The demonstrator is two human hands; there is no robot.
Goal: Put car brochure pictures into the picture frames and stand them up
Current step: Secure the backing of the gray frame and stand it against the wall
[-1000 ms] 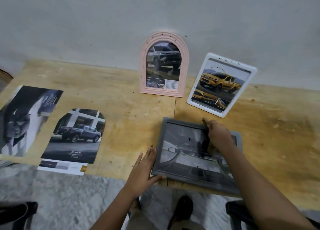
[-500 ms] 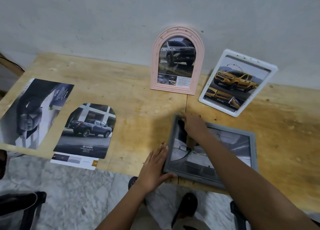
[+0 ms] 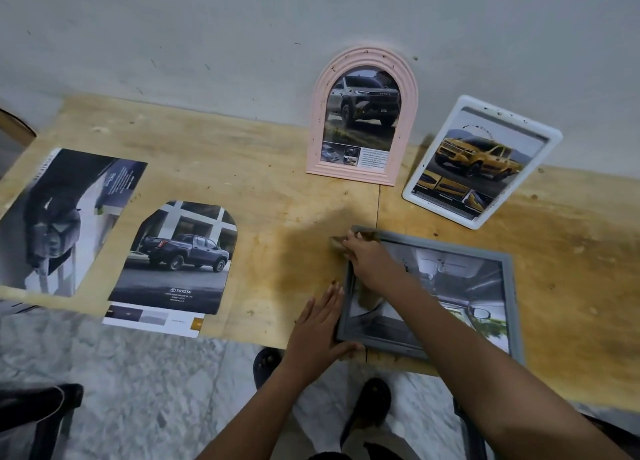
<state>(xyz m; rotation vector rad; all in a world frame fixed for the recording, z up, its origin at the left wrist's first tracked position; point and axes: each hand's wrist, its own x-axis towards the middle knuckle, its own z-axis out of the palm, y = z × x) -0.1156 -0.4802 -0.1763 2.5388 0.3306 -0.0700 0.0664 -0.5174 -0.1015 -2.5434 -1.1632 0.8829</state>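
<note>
Grey frame (image 3: 508,304) lies flat on the table (image 3: 277,217), lower centre-right, picture inside. Left hand (image 3: 318,324): fingers straight and together, pressed to its left edge. Right hand (image 3: 369,264): fingers curled over its upper-left corner. Pink frame (image 3: 320,130) and white frame (image 3: 551,137) stand upper right.

TOYOTA on arch-cut brochure picture (image 3: 173,252)

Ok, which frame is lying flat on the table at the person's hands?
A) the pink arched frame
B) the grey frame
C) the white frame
B: the grey frame lies flat on the wooden table, with the left hand against its near-left corner and the right hand at its far-left corner. The pink arched frame and the white frame stand at the wall.
</note>
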